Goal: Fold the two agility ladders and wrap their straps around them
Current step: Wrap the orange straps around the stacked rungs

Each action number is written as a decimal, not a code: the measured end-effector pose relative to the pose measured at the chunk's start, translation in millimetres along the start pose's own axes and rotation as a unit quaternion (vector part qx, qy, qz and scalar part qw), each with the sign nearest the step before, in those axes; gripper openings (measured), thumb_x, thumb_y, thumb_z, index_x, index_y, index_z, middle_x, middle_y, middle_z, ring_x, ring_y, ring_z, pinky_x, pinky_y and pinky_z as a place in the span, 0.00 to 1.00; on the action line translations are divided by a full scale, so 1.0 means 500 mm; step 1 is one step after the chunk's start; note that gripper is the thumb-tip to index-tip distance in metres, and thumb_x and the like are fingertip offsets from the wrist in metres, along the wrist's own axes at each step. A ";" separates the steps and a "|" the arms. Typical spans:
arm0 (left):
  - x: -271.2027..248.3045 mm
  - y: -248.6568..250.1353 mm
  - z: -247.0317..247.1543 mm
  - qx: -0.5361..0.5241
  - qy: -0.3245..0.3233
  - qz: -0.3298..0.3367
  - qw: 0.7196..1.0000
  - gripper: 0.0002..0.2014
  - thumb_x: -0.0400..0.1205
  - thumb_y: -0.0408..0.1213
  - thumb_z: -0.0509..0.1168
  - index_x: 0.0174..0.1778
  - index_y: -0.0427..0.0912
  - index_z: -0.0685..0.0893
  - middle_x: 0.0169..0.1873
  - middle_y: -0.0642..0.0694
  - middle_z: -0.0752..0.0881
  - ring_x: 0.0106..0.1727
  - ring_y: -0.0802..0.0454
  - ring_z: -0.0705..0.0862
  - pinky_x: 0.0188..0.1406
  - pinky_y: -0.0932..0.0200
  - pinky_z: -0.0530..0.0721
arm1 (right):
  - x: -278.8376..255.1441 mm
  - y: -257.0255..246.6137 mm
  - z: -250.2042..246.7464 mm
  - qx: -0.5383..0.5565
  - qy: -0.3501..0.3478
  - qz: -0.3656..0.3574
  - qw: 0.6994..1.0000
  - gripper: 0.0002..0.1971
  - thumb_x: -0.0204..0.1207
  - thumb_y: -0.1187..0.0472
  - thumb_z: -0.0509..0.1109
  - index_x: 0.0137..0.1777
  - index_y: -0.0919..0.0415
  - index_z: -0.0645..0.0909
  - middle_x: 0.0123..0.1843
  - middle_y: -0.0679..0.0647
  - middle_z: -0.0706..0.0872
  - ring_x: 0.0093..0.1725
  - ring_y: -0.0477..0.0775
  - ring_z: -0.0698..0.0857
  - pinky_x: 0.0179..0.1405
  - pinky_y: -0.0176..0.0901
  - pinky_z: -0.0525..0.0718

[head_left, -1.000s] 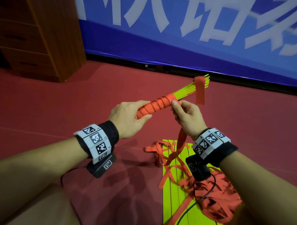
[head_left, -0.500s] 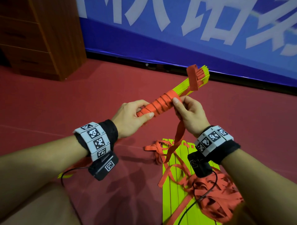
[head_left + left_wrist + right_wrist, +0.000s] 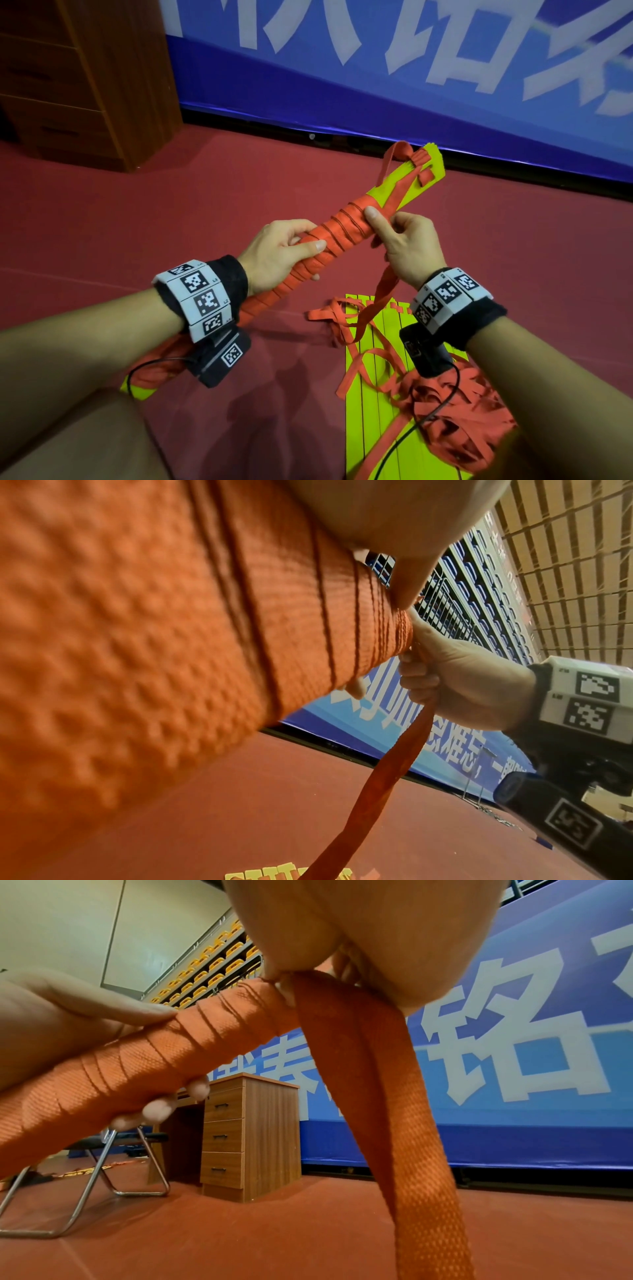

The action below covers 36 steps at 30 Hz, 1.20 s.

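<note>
the first agility ladder (image 3: 329, 240) is a folded bundle of yellow rungs held slantwise in the air between the two hands, most of its length already bound in tight turns of orange strap (image 3: 388, 291), with bare yellow showing at the far end and at the near end by the left forearm. the rungs look stiff and light, so the bundle should hold its shape if gripped around the middle; the strap is soft woven webbing that will slacken and unwind unless kept taut. the left hand (image 3: 277, 253) is curled around the wrapped part, thumb on top. the right hand (image 3: 407, 243) pinches the strap at the last turn, its fingers (image 3: 418, 680) closed on it, the loose tail hanging to the floor (image 3: 171, 222). below lies the second ladder (image 3: 376, 394), flat rungs side by side with its straps in a tangled heap (image 3: 472, 411); those will likely snag if pulled without sorting.
</note>
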<state>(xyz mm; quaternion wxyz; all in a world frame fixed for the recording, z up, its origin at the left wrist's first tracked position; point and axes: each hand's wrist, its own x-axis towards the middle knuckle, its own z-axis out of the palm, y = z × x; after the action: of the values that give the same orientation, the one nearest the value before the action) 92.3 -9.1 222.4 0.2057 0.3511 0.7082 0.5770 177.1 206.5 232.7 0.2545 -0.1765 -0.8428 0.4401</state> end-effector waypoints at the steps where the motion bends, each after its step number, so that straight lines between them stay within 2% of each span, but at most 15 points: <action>1: -0.001 0.000 0.000 -0.012 -0.007 -0.006 1.000 0.11 0.86 0.38 0.68 0.59 0.33 0.86 0.44 0.27 0.90 0.43 0.30 0.92 0.41 0.50 0.91 | -0.001 -0.001 0.000 0.006 -0.008 0.004 1.000 0.30 0.78 0.38 0.71 0.35 0.68 0.80 0.21 0.47 0.80 0.19 0.46 0.76 0.24 0.36 0.75; 4: 0.000 0.000 -0.004 -0.032 -0.020 -0.022 0.999 0.18 0.81 0.44 0.68 0.58 0.32 0.85 0.45 0.25 0.89 0.43 0.28 0.92 0.45 0.40 0.90 | -0.001 -0.001 0.003 0.065 -0.033 0.019 0.997 0.27 0.79 0.41 0.73 0.35 0.67 0.75 0.24 0.59 0.75 0.19 0.48 0.73 0.24 0.39 0.73; 7: 0.001 0.002 -0.004 0.002 -0.030 -0.031 0.999 0.15 0.83 0.42 0.70 0.55 0.33 0.84 0.45 0.28 0.90 0.41 0.31 0.92 0.48 0.33 0.89 | -0.002 0.002 0.006 0.107 -0.050 0.045 0.992 0.28 0.75 0.39 0.75 0.33 0.65 0.75 0.24 0.60 0.72 0.21 0.52 0.70 0.25 0.42 0.70; 9: 0.001 0.004 -0.001 0.080 -0.022 -0.027 0.996 0.11 0.83 0.43 0.73 0.54 0.39 0.85 0.41 0.37 0.92 0.38 0.40 0.93 0.48 0.35 0.91 | -0.005 0.008 0.010 0.115 -0.052 0.061 0.990 0.30 0.76 0.37 0.75 0.28 0.63 0.73 0.23 0.60 0.72 0.23 0.53 0.69 0.27 0.44 0.69; 11: -0.001 0.010 0.002 0.184 0.000 -0.013 0.983 0.17 0.78 0.54 0.76 0.57 0.50 0.83 0.41 0.48 0.92 0.38 0.50 0.92 0.48 0.43 0.91 | -0.007 0.010 0.015 0.131 -0.039 0.085 0.987 0.28 0.77 0.38 0.75 0.28 0.58 0.72 0.22 0.56 0.75 0.23 0.53 0.70 0.28 0.45 0.69; 13: -0.002 0.014 0.006 0.309 0.014 0.017 0.951 0.32 0.72 0.64 0.76 0.67 0.56 0.75 0.48 0.55 0.89 0.43 0.52 0.89 0.48 0.48 0.88 | -0.005 0.008 0.019 0.150 -0.030 0.105 0.983 0.25 0.77 0.39 0.75 0.31 0.57 0.74 0.21 0.52 0.79 0.23 0.50 0.70 0.27 0.45 0.69; 15: -0.004 0.010 0.012 0.440 0.017 0.052 0.896 0.43 0.70 0.69 0.75 0.74 0.56 0.63 0.58 0.54 0.83 0.44 0.48 0.85 0.43 0.51 0.84 | -0.003 0.002 0.019 0.162 -0.028 0.117 0.980 0.24 0.77 0.39 0.75 0.33 0.58 0.75 0.22 0.52 0.81 0.23 0.50 0.70 0.26 0.44 0.69; 17: -0.007 0.003 0.020 0.521 0.029 0.077 0.849 0.46 0.71 0.65 0.76 0.76 0.57 0.55 0.62 0.52 0.74 0.43 0.48 0.81 0.37 0.53 0.80 | -0.003 -0.002 0.019 0.171 -0.022 0.129 0.977 0.24 0.78 0.40 0.75 0.32 0.58 0.75 0.22 0.55 0.81 0.22 0.50 0.69 0.25 0.44 0.68; 18: -0.006 -0.002 0.022 0.536 0.046 0.090 0.838 0.45 0.73 0.61 0.77 0.76 0.57 0.55 0.62 0.50 0.71 0.43 0.48 0.81 0.34 0.52 0.81 | -0.003 -0.003 0.019 0.174 -0.022 0.134 0.975 0.25 0.79 0.41 0.74 0.30 0.58 0.76 0.23 0.57 0.83 0.22 0.51 0.68 0.24 0.43 0.67; 20: -0.002 -0.010 0.024 0.529 0.082 0.122 0.836 0.39 0.75 0.51 0.79 0.74 0.58 0.59 0.61 0.48 0.70 0.44 0.49 0.80 0.28 0.51 0.83 | -0.004 -0.004 0.020 0.173 -0.022 0.141 0.975 0.26 0.80 0.41 0.74 0.27 0.59 0.78 0.30 0.68 0.86 0.23 0.53 0.68 0.26 0.45 0.66; 22: 0.002 -0.013 0.023 0.515 0.103 0.139 0.839 0.34 0.77 0.46 0.78 0.73 0.60 0.64 0.60 0.48 0.71 0.45 0.50 0.78 0.27 0.53 0.81 | -0.003 -0.006 0.020 0.167 -0.024 0.143 0.975 0.27 0.80 0.39 0.73 0.29 0.61 0.82 0.37 0.76 0.89 0.23 0.53 0.69 0.27 0.45 0.66; 25: 0.001 -0.015 0.021 0.509 0.110 0.136 0.843 0.30 0.78 0.47 0.76 0.73 0.59 0.69 0.60 0.49 0.73 0.46 0.48 0.81 0.29 0.51 0.82 | -0.003 -0.008 0.016 0.140 -0.039 0.136 0.980 0.30 0.80 0.35 0.69 0.41 0.66 0.84 0.39 0.68 0.92 0.21 0.49 0.72 0.25 0.41 0.71; 28: -0.002 -0.014 0.015 0.504 0.117 0.126 0.846 0.28 0.79 0.50 0.74 0.75 0.57 0.73 0.60 0.50 0.75 0.44 0.45 0.84 0.32 0.49 0.85 | -0.010 -0.016 0.006 0.150 -0.060 0.131 0.978 0.27 0.82 0.36 0.67 0.46 0.63 0.89 0.35 0.58 0.93 0.22 0.46 0.78 0.23 0.34 0.76; 33: 0.001 -0.010 0.001 0.483 0.130 0.103 0.860 0.28 0.81 0.52 0.72 0.76 0.59 0.73 0.60 0.52 0.76 0.43 0.41 0.86 0.38 0.47 0.85 | -0.018 -0.033 0.002 0.171 -0.089 0.123 0.974 0.23 0.83 0.41 0.68 0.47 0.63 0.88 0.28 0.54 0.89 0.24 0.46 0.85 0.27 0.34 0.82; 36: 0.003 -0.010 -0.005 0.469 0.138 0.088 0.868 0.27 0.81 0.53 0.72 0.76 0.60 0.73 0.58 0.54 0.78 0.44 0.41 0.87 0.41 0.46 0.87 | -0.022 -0.034 0.007 0.212 -0.090 0.103 0.968 0.16 0.85 0.51 0.70 0.41 0.63 0.83 0.30 0.55 0.90 0.28 0.49 0.89 0.33 0.39 0.87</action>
<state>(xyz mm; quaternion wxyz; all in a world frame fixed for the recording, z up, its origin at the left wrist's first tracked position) 88.0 -10.0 218.2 -0.1350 0.3840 0.8825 0.2356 182.7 189.5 242.1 0.1624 -0.1643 -0.7270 0.6466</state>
